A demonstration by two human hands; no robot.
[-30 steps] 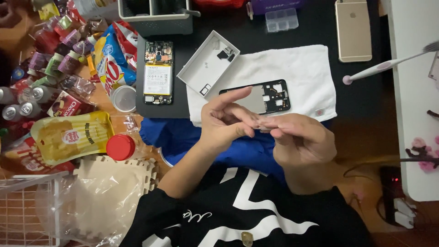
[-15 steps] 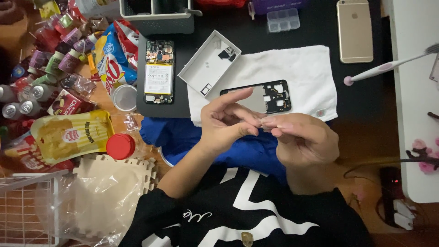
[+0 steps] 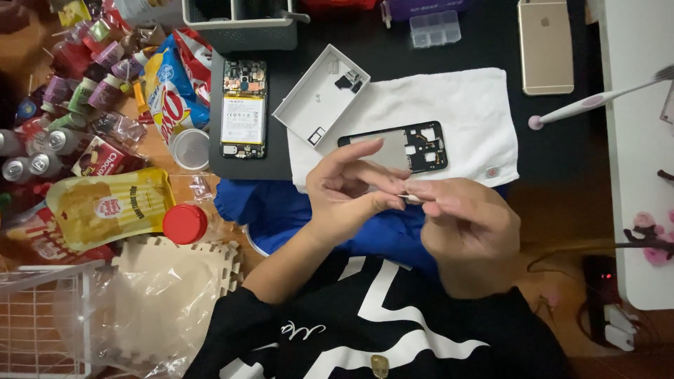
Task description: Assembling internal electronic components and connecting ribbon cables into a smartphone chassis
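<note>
Dark table [image 3: 562, 140], white towel [image 3: 449, 112] mid-top; snack bags [image 3: 168, 91] left of it; both hands [image 3: 351, 189] [image 3: 467, 224] pinch something tiny.

Open black desk surface [image 3: 554, 151] free between white folded towel [image 3: 463, 116] and right edge. Left edge crowded: snack packets [image 3: 165, 88], small bottles [image 3: 63, 112], red-lidded jar [image 3: 184, 224] block passage.
</note>
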